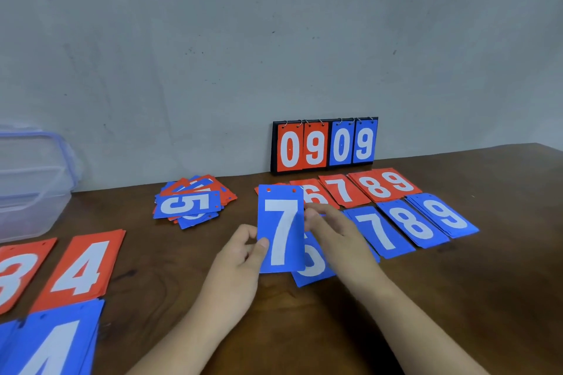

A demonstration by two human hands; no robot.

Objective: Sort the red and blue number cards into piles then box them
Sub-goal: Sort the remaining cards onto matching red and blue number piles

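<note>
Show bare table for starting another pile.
Bare wood lies between the red 4 pile and the left hand, nearer than the mixed heap, and right of the right hand, nearer than the blue 9 pile. The rows under the scoreboard are packed.

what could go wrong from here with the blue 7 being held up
1. The blue 7 card, pinched by the left hand, hangs right over the blue 6 pile; it might land there instead of on the blue 7 pile.
2. The right hand reaches low across those closely packed piles, so a sweep could skew them.
3. The unsorted heap lies loose and may spread.
</note>
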